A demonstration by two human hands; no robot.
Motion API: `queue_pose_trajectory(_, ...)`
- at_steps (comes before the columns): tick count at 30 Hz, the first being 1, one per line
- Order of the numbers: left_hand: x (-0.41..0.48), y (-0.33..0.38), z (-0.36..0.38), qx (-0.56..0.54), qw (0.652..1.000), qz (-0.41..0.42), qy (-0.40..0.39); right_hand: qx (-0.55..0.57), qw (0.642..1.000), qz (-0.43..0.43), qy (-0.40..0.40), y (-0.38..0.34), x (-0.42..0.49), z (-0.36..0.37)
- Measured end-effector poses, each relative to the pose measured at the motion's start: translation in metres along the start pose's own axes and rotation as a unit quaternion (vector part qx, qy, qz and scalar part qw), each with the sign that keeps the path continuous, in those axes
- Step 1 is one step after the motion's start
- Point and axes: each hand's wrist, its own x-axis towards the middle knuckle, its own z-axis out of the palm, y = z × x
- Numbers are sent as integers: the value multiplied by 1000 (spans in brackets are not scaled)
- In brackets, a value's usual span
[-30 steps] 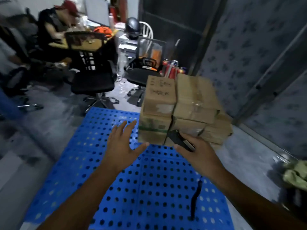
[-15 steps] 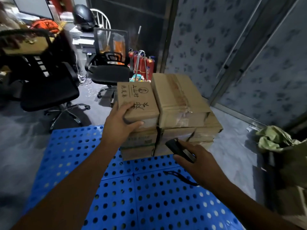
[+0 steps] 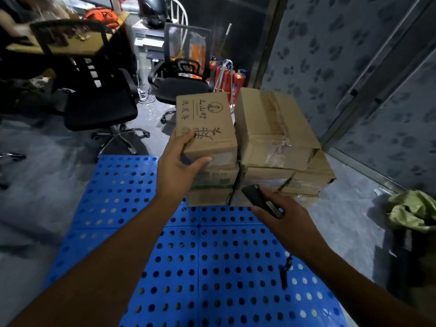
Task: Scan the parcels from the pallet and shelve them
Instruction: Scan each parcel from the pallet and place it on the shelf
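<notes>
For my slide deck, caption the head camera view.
Left hand grips the top printed carton stacked on a blue pallet; right hand holds a scanner.

You're working in dim, bluish light. The blue pallet and the tape sheen on the right-hand parcel are your brightest spots. Print on the top parcel reads sharp; the black scanner shows little detail. The desk at far left smears, and the door frame leans from lens distortion.

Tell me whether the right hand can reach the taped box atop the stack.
Probably yes: nothing stands between the right hand and the taped box, though its fingers hold a scanner.
</notes>
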Motion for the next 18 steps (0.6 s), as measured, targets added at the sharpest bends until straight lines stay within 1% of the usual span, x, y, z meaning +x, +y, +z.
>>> queue_pose_trajectory(3, -48, 13, -25, 0, 1000, 4, 23, 12, 1000, -16, -18, 7, -8, 1)
queue_pose_trajectory(5, -99, 16, -46, 30, 999, 19, 33, 0, 999, -29, -37, 13, -14, 4)
queue_pose_trajectory(7, -158, 11, -66, 49, 998, 16, 39, -3, 997, -35, -62, 22, -20, 14)
queue_pose_trajectory(10, -245, -4, -87, 71, 996, -31, 39, -15, 992, -36, -121, 38, -34, 43)
queue_pose_trajectory(12, -287, -22, -91, 107, 992, -60, 35, -33, 984, -41, -169, 51, -45, 71)
queue_pose_trajectory(14, -314, -41, -89, 143, 985, -96, 20, -30, 976, -37, -211, 63, -56, 101)
queue_pose_trajectory(16, -331, -58, -87, 156, 976, -151, -5, -37, 966, -34, -255, 71, -69, 128)
queue_pose_trajectory(18, -339, -72, -88, 168, 969, -180, -31, -48, 954, -21, -294, 77, -78, 149)
